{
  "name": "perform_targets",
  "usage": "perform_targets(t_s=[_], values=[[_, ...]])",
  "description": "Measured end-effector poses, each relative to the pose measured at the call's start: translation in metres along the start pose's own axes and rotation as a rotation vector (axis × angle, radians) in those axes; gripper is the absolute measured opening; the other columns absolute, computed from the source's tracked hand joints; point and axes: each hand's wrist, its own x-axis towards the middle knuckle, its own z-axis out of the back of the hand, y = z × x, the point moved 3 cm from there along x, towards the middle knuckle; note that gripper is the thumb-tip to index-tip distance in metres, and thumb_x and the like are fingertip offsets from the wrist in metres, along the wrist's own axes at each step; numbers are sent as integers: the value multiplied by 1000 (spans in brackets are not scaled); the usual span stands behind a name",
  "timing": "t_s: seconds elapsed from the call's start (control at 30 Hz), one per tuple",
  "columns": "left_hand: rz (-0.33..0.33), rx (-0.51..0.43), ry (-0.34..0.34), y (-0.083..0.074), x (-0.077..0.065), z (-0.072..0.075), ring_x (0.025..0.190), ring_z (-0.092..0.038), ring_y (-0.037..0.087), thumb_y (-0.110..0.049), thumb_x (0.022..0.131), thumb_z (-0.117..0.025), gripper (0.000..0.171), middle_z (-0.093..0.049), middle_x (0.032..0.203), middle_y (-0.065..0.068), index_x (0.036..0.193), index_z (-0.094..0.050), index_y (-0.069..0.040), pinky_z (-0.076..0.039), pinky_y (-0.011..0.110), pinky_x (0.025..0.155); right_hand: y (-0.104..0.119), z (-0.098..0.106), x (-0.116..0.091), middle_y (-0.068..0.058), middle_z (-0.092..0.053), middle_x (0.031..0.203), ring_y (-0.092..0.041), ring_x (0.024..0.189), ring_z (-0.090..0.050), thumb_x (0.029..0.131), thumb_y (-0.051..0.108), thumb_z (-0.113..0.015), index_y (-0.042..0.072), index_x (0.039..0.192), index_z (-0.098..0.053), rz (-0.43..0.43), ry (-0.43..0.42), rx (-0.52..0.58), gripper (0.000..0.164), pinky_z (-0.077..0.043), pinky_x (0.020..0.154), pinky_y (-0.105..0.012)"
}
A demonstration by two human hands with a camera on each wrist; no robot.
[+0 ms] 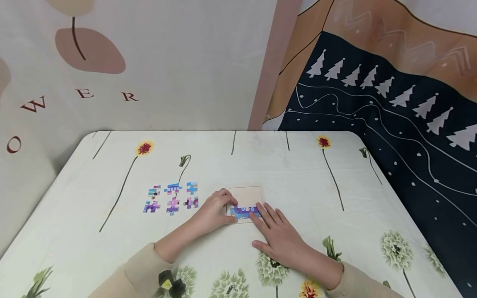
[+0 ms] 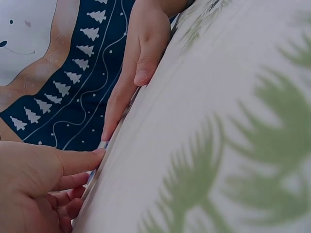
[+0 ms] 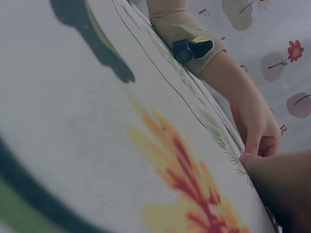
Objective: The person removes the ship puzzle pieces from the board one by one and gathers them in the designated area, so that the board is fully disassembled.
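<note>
**White flowered table [image 1: 298, 186], small puzzle board [image 1: 244, 195] under two hands**

Printed with red-and-yellow blooms and pale green flower heads, the table spreads under and all around the left hand [image 1: 212, 210] and right hand [image 1: 280, 236]. A pale hanging [image 1: 193, 62] with rounded shapes and dark red letters rises beyond the hands and off to their left; a navy and orange-brown hanging [image 1: 335, 111] with white trees stands beyond and to the right of the right hand.

Beige sleeves [image 1: 143, 269] end behind both wrists. The right hand lies palm down with its fingers spread, fingertips at the near right part of the board, thumb held out to the side. The left hand curves its thumb and fingers about the board's left side and holds it there; whether it also pinches a single piece, I cannot tell.

The light-coloured board sits between the two hands, its far part bare. Along its near part, a strip of joined blue and purple pieces [image 1: 244, 213] runs from the left hand's fingers to the right hand's fingertips. Smallest are six loose pieces [image 1: 173, 203] in pink, purple and blue, set apart in two rows of three to the left of the left hand.
</note>
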Motion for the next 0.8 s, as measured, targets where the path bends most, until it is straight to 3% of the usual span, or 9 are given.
perform_targets(t_s=[0.23,0.53,0.7,0.8], values=[[10,19,-12,-1,1,0,93,-50,17,-14,70,-86,35,-58,96,-3,100,-70,-6,-44,37,83,0,1,0,-13,-10,158,-30,144,-5,99,54,-37,14,153,-23,4,-3,-3,69,-14,111,-50],[-10,-6,-31,0,3,2,75,-49,10,-7,72,-83,26,-60,80,-7,95,-71,-8,-45,27,67,-1,1,0,-10,-6,159,-26,144,1,99,55,-34,17,154,-18,-16,44,-1,69,-11,112,-47],[-39,-82,-54,-1,3,9,70,-52,9,-2,77,-77,16,-62,75,-10,91,-74,-9,-46,26,65,-1,0,1,-9,-4,159,-27,144,0,99,56,-33,18,154,-16,-20,54,-8,69,-10,112,-47],[-17,-155,-48,-1,1,14,65,-52,10,-2,81,-74,11,-65,76,-8,91,-75,-8,-45,26,59,-1,0,1,-9,-4,159,-27,144,0,99,56,-32,18,154,-15,-21,56,-10,69,-10,112,-47]])
